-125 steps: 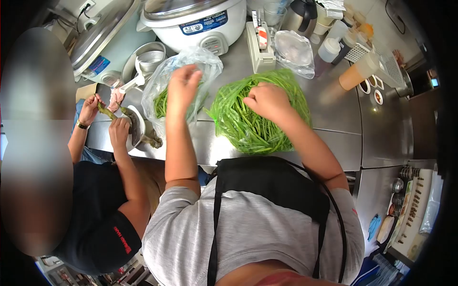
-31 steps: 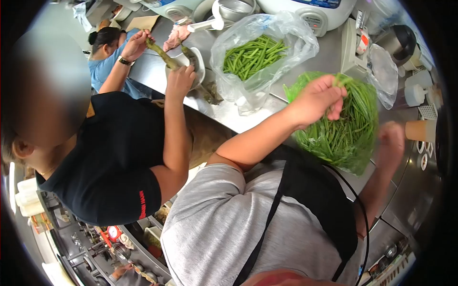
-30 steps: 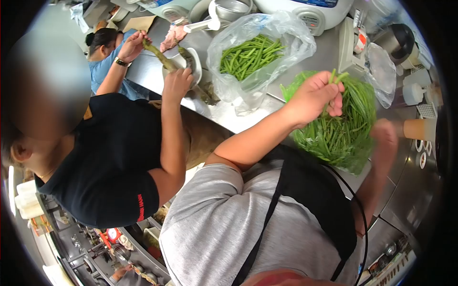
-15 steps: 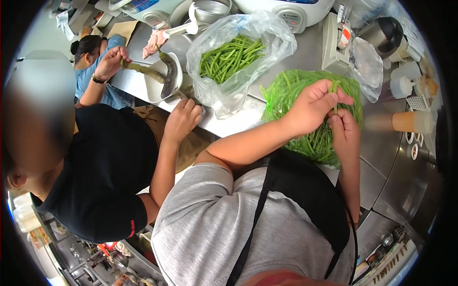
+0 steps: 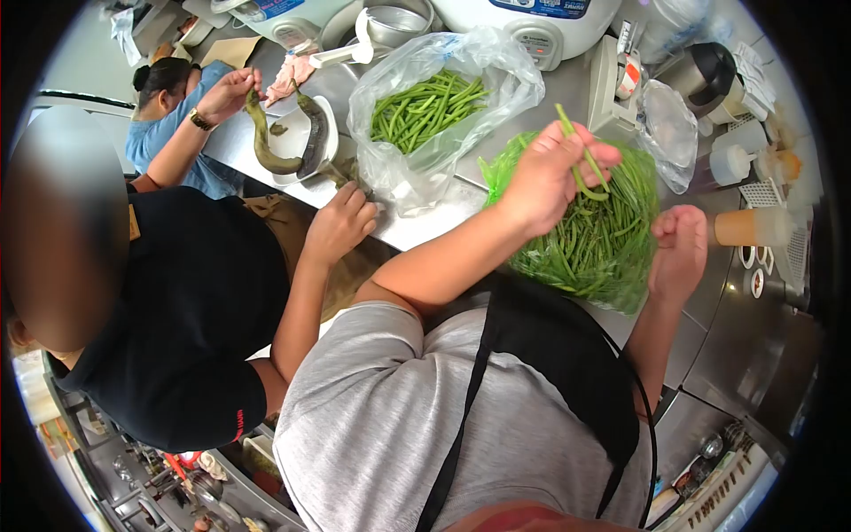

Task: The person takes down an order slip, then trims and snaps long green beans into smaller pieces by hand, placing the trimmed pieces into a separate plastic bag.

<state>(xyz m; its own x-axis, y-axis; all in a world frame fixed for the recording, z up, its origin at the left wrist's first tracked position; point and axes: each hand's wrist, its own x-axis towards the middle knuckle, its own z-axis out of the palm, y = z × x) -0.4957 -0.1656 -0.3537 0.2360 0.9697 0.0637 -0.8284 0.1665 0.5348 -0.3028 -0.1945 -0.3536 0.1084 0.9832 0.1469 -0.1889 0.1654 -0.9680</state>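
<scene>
Left hand: the left hand (image 5: 550, 177) is partly closed, thumb and fingers pinching a few green bean pods (image 5: 564, 120), which stick out above and below the grip, raised over the green bag.
Right hand: the right hand (image 5: 681, 239) is just off the green bag's three o'clock side, fingers curled toward the thumb; I cannot tell whether it pinches anything.
Green bag: the green plastic bag (image 5: 496, 182) lies open on the steel surface (image 5: 563, 93), heaped with long beans (image 5: 612, 239).
Clear bag: at the green bag's ten o'clock, the clear plastic bag (image 5: 523, 89) holds a pile of green beans (image 5: 425, 111).
Step in hand: judging by the pose, pods are being handled a few at a time, hands apart.
Next move: any shift of these pods would call for a light, steady pinch and a path clear of the bag film; a loose grip could drop one.
Round about: tape dispenser (image 5: 612, 106) at twelve o'clock from the green bag, orange-filled bottle (image 5: 753, 228) at three, rice cooker (image 5: 536, 44) at eleven. Near ten, a co-worker's hand (image 5: 226, 96) holds a long soft-looking vegetable (image 5: 263, 142) over a white bowl (image 5: 286, 146).
</scene>
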